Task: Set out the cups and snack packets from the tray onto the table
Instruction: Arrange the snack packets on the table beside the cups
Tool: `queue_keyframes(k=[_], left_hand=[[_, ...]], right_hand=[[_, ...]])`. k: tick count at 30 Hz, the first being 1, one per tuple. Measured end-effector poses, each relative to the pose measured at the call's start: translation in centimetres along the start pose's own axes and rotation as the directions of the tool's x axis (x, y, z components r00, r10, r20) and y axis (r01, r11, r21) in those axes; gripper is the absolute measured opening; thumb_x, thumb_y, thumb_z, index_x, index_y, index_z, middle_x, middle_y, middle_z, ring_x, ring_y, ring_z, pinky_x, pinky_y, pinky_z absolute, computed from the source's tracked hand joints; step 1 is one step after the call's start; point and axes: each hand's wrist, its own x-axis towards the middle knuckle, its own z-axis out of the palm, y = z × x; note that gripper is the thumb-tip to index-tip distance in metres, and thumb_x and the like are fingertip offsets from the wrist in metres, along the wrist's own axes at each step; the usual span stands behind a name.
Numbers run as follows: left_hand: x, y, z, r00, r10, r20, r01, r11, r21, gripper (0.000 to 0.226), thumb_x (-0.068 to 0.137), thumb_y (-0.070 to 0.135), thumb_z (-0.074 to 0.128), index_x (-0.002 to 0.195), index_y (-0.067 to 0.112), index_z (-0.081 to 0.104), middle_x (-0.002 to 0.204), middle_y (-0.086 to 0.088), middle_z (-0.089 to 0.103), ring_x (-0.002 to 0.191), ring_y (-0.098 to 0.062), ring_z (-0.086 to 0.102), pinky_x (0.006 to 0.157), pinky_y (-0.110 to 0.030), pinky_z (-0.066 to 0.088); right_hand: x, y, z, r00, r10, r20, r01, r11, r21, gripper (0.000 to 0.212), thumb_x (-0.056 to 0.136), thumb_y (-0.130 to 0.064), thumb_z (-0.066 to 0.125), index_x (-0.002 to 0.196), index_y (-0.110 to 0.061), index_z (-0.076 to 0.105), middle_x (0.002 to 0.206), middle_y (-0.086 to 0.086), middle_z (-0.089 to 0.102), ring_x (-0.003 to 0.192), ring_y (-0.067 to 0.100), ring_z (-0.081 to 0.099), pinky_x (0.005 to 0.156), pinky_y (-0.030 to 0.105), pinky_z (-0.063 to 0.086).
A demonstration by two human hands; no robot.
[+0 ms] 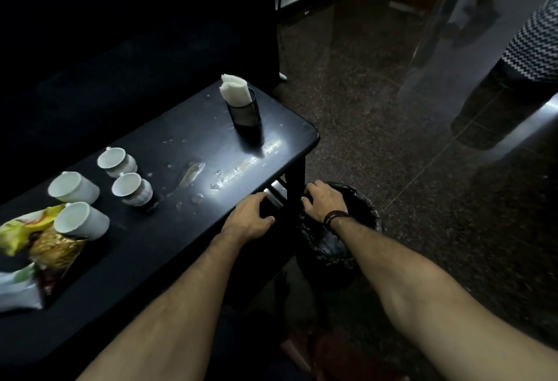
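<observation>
White cups (104, 187) and snack packets (36, 245) already lie on the table (211, 139), while both hands, the left hand (252, 214) and right hand (324, 199), reach under its edge, fingers curled, seemingly stowing something I cannot make out.

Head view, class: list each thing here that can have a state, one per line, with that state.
Four white cups: on their sides, on the table.
Snack packets: heaped at the left, one cup resting on them.
Napkin holder: upright, napkins inside.
Bin: lined with a black bag.
Left hand: at the table's edge, fingers curled.
Right hand: over the bin, holding nothing visible.
</observation>
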Motion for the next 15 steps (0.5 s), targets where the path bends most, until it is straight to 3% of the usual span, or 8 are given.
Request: queue_keyframes(k=[4,8,12,15], left_hand=[[-2.6,-1.8,-2.8,0.996,-0.019,-0.082,0.018,1.0,-0.005,0.065,0.087,0.036,0.064,0.146,0.024,0.042,0.151,0.001,0.043,0.138,-0.02,0.041,0.115,-0.035,0.033],[-6.0,-5.1,-6.3,0.983,-0.035,-0.18,0.044,0.998,0.049,0.07,0.091,0.043,0.06,0.151,0.016,0.035,0.156,-0.003,0.037,0.144,-0.02,0.033,0.119,-0.032,0.023],[-10.3,-9.8,-10.3,0.95,-0.113,-0.291,0.129,0.991,0.038,0.068,0.092,0.046,0.057,0.148,0.014,0.038,0.151,-0.006,0.042,0.14,-0.022,0.039,0.115,-0.035,0.029],[-13.8,-13.8,-13.0,0.902,-0.18,-0.393,0.194,0.981,-0.006,0.062,0.091,0.047,0.056,0.142,0.014,0.044,0.145,-0.008,0.049,0.134,-0.025,0.044,0.111,-0.036,0.034]], right_hand=[[-0.5,-3.8,-3.0,0.991,-0.074,-0.109,0.08,0.995,0.055,0.029,0.09,-0.038,0.055,0.104,-0.014,0.06,0.108,0.009,0.059,0.103,0.03,0.06,0.086,0.04,0.048],[-0.3,-10.0,-5.3,0.972,-0.217,-0.09,0.227,0.967,0.116,0.042,0.092,-0.041,0.055,0.127,-0.018,0.056,0.13,0.006,0.056,0.121,0.027,0.053,0.104,0.038,0.042],[-0.3,-18.2,-6.2,0.929,-0.367,-0.039,0.369,0.922,0.115,0.055,0.095,-0.044,0.051,0.143,-0.018,0.043,0.151,0.006,0.038,0.14,0.024,0.036,0.115,0.036,0.03],[-1.0,-25.1,-6.2,0.874,-0.486,-0.001,0.485,0.871,0.077,0.057,0.095,-0.045,0.05,0.145,-0.019,0.039,0.153,0.006,0.036,0.14,0.025,0.035,0.114,0.037,0.032]])
